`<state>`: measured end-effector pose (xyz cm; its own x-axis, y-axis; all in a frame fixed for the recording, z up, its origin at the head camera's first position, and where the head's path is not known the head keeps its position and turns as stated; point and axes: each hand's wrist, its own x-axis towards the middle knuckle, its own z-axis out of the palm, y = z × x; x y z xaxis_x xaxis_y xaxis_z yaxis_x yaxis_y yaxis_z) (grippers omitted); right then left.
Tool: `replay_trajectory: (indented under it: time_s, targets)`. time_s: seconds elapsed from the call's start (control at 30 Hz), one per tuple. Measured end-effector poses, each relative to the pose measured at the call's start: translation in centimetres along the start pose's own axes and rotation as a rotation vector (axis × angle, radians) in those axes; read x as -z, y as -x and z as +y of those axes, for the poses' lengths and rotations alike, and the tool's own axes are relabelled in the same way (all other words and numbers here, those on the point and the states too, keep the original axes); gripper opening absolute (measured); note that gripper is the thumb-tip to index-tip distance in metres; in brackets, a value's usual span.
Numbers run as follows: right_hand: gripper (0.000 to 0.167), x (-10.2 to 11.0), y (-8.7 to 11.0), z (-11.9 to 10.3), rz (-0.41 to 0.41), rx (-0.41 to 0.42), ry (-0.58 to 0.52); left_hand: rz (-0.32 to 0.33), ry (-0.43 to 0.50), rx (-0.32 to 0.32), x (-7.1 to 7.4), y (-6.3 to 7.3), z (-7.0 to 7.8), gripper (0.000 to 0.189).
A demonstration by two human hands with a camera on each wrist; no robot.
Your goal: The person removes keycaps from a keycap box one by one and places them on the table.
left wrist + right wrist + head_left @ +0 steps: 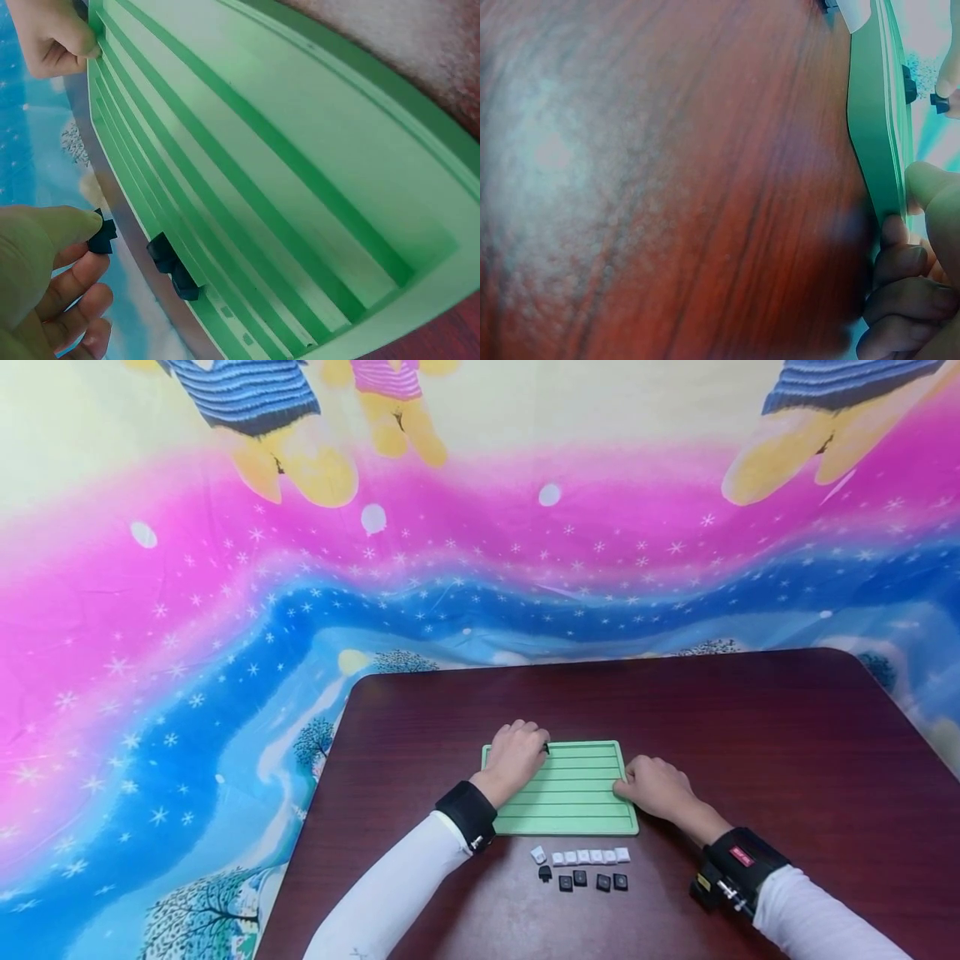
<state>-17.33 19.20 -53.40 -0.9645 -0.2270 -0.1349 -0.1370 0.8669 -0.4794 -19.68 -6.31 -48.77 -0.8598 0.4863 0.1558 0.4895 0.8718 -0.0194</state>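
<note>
A light green tray [577, 789] with long parallel grooves lies on the table. Between thumb and index finger, my left hand [517, 753] pinches a small black keycap [103, 234] above the tray's far left part. Close to it in the left wrist view, two black keycaps [174, 268] sit side by side in a groove near the far edge; in the head view this hand hides them. My right hand [660, 787] grips the tray's right edge, thumb on top of the rim and fingers curled below along the side [874, 112].
In front of the tray, a row of several white keycaps [590, 857] lies on the dark red wooden table [750, 735], with a tilted white keycap [538, 855] at its left end. Several black keycaps [580, 878] lie nearer me. A patterned cloth [480, 552] hangs behind the table.
</note>
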Motion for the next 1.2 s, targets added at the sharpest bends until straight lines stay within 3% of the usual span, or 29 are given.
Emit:
replay_trajectory:
  time_s: [0.6,0.87,1.2]
  targets:
    - [0.044,0.0,0.0,0.0,-0.003,0.009,-0.007,0.039,0.009,-0.048,1.3,0.9,0.4,0.017]
    - [0.044,0.0,-0.1,0.0,-0.005,0.008,-0.01,0.093,0.01,-0.078,1.4,1.4,0.6,0.015]
    - [0.045,-0.1,0.0,0.1,-0.009,0.004,-0.012,0.097,0.076,-0.079,2.1,2.2,1.1,0.016]
